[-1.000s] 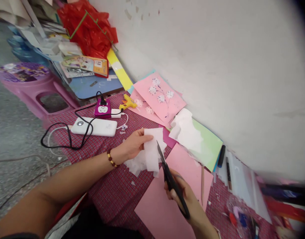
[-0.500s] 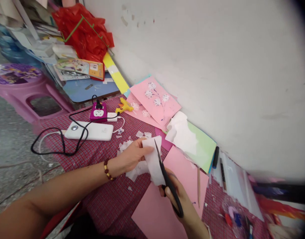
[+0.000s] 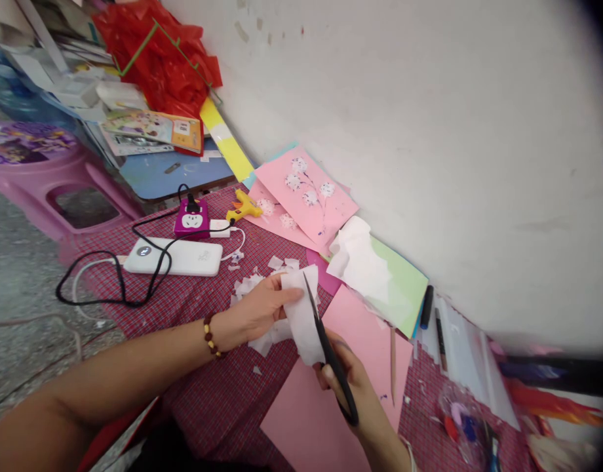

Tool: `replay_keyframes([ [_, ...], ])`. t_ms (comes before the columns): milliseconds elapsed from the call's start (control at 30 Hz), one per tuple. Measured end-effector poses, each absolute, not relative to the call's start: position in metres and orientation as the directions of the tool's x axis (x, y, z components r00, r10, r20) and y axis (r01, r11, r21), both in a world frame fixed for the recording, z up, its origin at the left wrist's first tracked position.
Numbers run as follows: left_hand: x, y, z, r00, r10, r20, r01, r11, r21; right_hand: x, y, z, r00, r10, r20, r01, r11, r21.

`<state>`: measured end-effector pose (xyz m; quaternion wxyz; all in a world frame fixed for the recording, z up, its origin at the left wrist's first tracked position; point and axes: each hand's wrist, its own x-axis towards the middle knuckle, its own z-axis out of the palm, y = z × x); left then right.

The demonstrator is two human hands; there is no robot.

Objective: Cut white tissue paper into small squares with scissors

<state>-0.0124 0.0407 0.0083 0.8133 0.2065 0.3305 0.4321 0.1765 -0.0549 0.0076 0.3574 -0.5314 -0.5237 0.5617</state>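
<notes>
Between thumb and fingers, my left hand [image 3: 262, 307] pinches a strip of thin white paper [image 3: 304, 334] by its upper left edge. My right hand [image 3: 348, 380] is wrapped round the handles of black scissors [image 3: 331, 354]. The blades point up and away from me, lying along the strip's right edge; I cannot tell how far apart they are. Under and behind my left hand, cut white paper scraps [image 3: 269, 342] are scattered on the checked cloth. Below the scissors lie pink paper sheets [image 3: 301, 413].
A white power bank [image 3: 193, 258], a purple socket block [image 3: 191, 226] and a yellow glue gun [image 3: 243, 206] stand at the left. Pink cards with white flowers [image 3: 306, 190] lean near the wall. Crumpled white tissue [image 3: 358, 262] covers part of a green sheet [image 3: 404, 295]. A pencil [image 3: 392, 364] lies at right.
The view has shifted very slightly. Both hands, the paper strip and the scissors keep almost the same positions.
</notes>
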Motion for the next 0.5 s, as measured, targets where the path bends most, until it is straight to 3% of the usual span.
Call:
replay_keyframes([
  [333, -0.015, 0.0406, 0.0079, 0.465, 0.822, -0.329, -0.517, 0.554, 0.653, 0.176, -0.0543, 0.0098, -0.162, 0.963, -0.217, 0.166, -0.19, -0.968],
  [500, -0.0154, 0.0382, 0.01, 0.474, 0.804, -0.359, -0.448, 0.571, 0.688, 0.1785, -0.0542, 0.0127, -0.257, 0.945, -0.202, 0.059, -0.193, -0.979],
])
